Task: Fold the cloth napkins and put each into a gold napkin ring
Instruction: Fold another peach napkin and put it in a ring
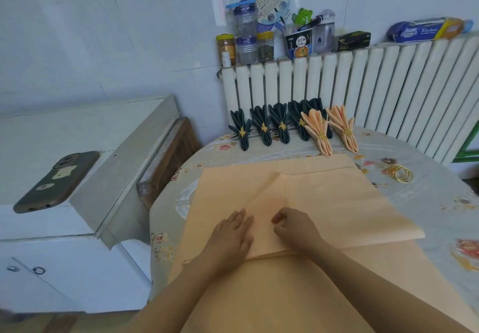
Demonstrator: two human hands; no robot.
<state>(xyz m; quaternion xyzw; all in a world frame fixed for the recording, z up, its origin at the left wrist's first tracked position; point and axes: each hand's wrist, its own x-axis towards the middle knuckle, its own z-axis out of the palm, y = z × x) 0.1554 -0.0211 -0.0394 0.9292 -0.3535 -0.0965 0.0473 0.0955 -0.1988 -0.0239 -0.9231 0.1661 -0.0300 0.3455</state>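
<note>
A peach cloth napkin (324, 198) lies spread on the round table, with one flap folded over its middle. My left hand (232, 234) rests flat on that flap near the front edge, fingers straight. Right beside it, my right hand (293, 226) has curled fingers that pinch the cloth at the fold. More peach cloth (298, 293) lies under my forearms. Loose gold napkin rings (401, 173) lie at the right. Several dark green folded napkins (264, 129) and two peach ones (329, 130), each in a gold ring, lie in a row at the far edge.
The table (440, 203) has a floral cover and stands against a white radiator (363, 84) with jars and boxes on top. A white cabinet (77, 151) with a phone (55, 182) on it stands to the left.
</note>
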